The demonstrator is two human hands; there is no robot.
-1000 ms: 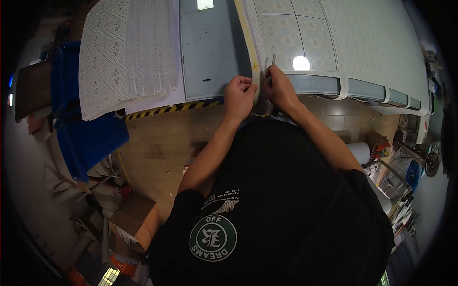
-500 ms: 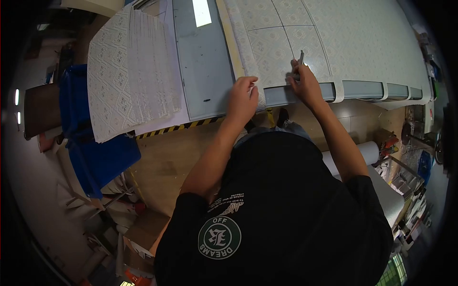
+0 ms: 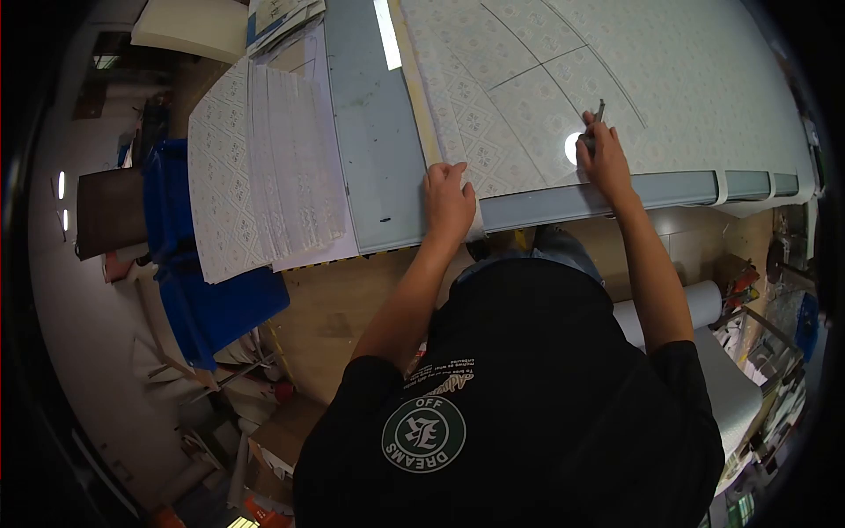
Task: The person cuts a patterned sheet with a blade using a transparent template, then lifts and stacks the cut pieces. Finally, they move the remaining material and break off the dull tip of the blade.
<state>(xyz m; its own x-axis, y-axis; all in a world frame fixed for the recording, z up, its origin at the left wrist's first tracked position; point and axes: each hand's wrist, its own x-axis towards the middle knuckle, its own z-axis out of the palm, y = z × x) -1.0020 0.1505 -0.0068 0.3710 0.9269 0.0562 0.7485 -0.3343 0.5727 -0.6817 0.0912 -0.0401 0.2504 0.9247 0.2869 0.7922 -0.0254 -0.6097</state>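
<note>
My left hand point(image 3: 451, 201) is closed at the near left corner of a pale patterned sheet point(image 3: 519, 114), fingers curled around its edge. A bit of white material hangs just below that hand. My right hand point(image 3: 607, 163) grips a slim grey tool with a thin metal tip point(image 3: 601, 109), which looks like a utility knife. Most of its body is hidden in the fingers. The tip points away from me, above the sheet. Several dark lines run across the sheet left of my right hand, straight ones and a curved one. A bright round spot shows beside the hand.
A stack of patterned sheets point(image 3: 282, 167) lies on the left of the grey table point(image 3: 374, 167). Blue bins point(image 3: 220, 308) stand below it. Two white strips point(image 3: 722, 187) hang over the front edge at right. A white roll point(image 3: 700, 304) lies to my lower right.
My right hand has moved to the right with the tool, farther from my left hand. A white strip that hung over the edge near my right hand no longer shows. The view has shifted slightly.
</note>
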